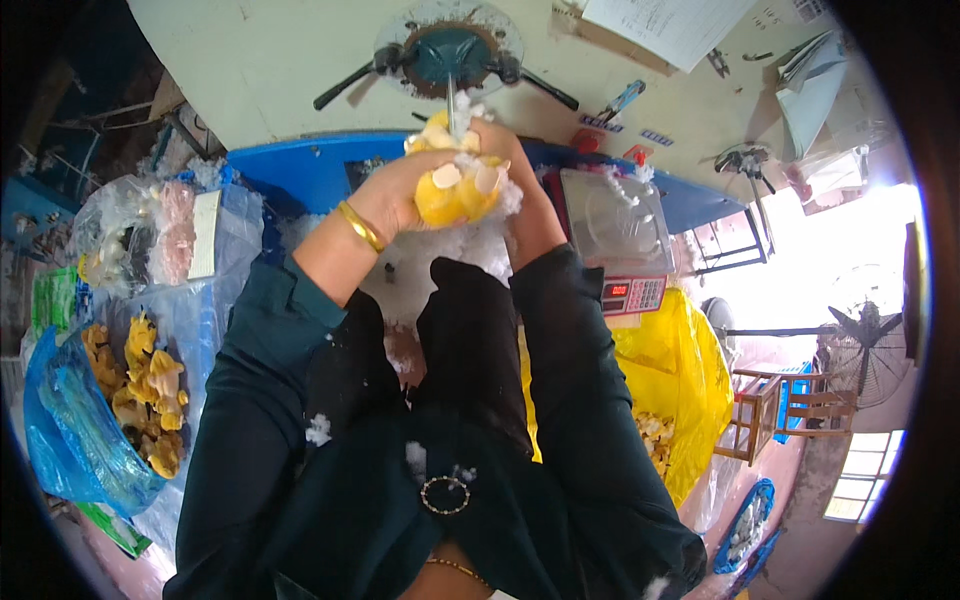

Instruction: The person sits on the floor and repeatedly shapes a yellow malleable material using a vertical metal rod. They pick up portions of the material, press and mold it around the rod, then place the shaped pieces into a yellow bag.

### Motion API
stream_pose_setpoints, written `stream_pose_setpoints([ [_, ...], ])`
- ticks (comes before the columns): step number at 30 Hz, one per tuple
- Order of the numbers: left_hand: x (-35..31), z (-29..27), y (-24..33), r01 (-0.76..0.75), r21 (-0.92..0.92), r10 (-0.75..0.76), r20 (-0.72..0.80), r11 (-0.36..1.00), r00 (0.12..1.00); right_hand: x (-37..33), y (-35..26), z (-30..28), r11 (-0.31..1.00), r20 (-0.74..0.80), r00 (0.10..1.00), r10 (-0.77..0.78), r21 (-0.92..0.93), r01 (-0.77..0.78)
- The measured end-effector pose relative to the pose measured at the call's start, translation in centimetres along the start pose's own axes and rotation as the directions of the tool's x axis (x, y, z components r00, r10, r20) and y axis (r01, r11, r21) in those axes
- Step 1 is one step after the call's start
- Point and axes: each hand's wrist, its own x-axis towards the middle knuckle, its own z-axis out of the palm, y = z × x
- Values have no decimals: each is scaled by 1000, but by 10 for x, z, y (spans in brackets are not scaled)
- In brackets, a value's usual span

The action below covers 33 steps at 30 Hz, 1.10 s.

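Observation:
A yellow plush toy (458,203) with pale patches is held in front of me, pulled over a thin metal tube (451,98). The tube sticks out toward me from a round metal fitting (450,52) with two dark handles. My left hand (402,188), a gold bangle at its wrist, is closed round the toy's near part. Farther up, my right hand (492,142) grips the toy's right side by the tube; its fingertips are partly hidden. White stuffing (510,196) clings to the toy, and more stuffing (470,247) lies below it.
A blue tray edge (310,160) borders the pale table (260,60). At right stand a scale (632,295) and a yellow bag (690,350). At left, a blue bag (75,430) holds several yellow plush pieces (150,375). Farther right are a fan (866,335) and wooden chairs (750,415).

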Motion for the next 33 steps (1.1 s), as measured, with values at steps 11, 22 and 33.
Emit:
stream_pose_setpoints([
  [11,-34,8,-26,12,24,-12,-1,1000,1000,-45,4,18,819,-258,951,-173,-573,-6],
  [22,-77,-78,-61,-109,643,186,-52,758,981,-163,41,-80,-497,451,813,-369,-835,238],
  [33,-338,-401,-37,869,326,867,-455,373,-202,-448,-16,-157,-26,-978,208,-6,-208,-978],
])
